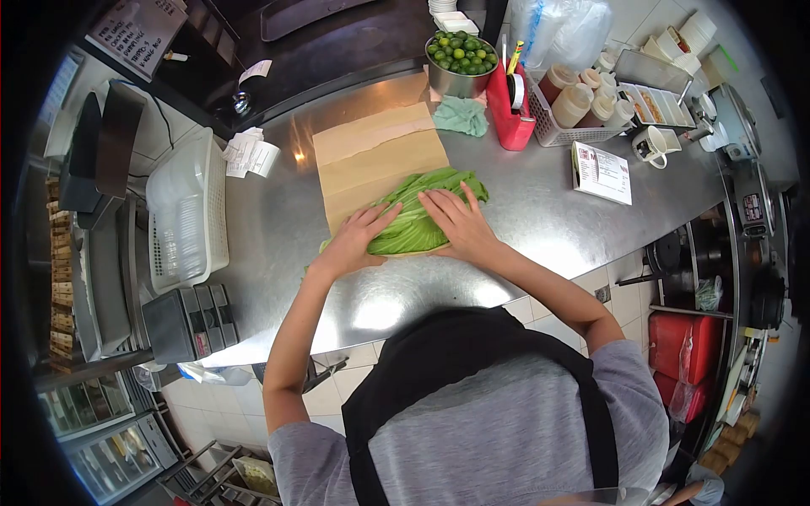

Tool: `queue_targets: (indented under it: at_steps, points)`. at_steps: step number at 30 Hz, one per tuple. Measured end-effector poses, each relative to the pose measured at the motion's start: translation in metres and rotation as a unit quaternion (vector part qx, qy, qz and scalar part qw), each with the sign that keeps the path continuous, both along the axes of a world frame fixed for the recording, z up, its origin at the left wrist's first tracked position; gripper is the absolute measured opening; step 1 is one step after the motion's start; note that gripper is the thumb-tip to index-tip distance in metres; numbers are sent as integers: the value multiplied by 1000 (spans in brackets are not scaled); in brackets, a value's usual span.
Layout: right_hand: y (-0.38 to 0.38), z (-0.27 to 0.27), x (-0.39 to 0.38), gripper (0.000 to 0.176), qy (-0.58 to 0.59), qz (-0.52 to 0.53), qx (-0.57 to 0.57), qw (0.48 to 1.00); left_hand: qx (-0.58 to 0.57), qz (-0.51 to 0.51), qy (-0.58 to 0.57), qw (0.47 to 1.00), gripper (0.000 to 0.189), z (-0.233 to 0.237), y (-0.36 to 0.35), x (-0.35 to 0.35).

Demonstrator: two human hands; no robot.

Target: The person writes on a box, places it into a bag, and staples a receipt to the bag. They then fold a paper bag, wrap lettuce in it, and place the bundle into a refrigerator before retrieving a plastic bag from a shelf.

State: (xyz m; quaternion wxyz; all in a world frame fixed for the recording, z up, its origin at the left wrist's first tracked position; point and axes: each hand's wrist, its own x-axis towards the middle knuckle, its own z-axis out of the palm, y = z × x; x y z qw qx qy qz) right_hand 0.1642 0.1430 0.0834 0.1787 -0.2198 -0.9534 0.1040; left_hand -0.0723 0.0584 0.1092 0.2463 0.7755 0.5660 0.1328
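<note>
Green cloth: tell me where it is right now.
In the head view, the green cloth lies toward the steel counter's far edge, on the person's side of the metal pot of limes and left of the red holder.

At 10 o'clock in the view, a pale sheet with black handwritten capitals (135,35) carries several lines; "CHICKEN" and "BAO" seem readable, the rest unclear. At 2 o'clock, a white rectangular box with printed labelling (602,174) shows a large "M"; its red and finer print is too small to read.
</note>
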Motion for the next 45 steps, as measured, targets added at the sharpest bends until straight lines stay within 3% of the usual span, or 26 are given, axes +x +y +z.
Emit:
queue_targets:
  at_steps: [7,16,19,22,25,28,31,34,37,43,45]
  points:
    - [8,-14,0,85,51,22,24,998,-26,-1,-38,999,90,4,5,-2]
    - [-2,-17,20,66,54,52,-47,996,-104,-38,-126,986,81,1,1,0]
    - [-3,-14,28,48,78,4,-39,996,-111,-28,-139,984,80,-2,0,2]
    - [-21,1,37,37,133,-71,60,987,-118,-28,-136,983,80,-2,2,0]
    - [-53,-7,46,41,106,162,74,978,-139,-27,-126,982,80,-1,8,-3]
    - [-64,-16,31,60,-43,124,123,984,-168,-30,-146,975,81,1,13,-4]
    - [-50,-8,18,87,-53,2,-5,999,-172,-26,-147,974,81,-1,13,-4]
    - [-29,7,5,109,-86,-40,-20,995,-169,-34,-154,973,81,-2,12,-3]
    - [-24,-5,4,115,-74,-28,-85,993,-187,-39,-159,968,81,-1,13,-3]
    - [-13,-20,0,102,-55,-30,-219,974,-215,-31,-168,962,83,-2,17,-6]
    - [-11,-11,0,97,-60,-44,-117,990,-211,-41,-173,961,83,-4,18,-8]
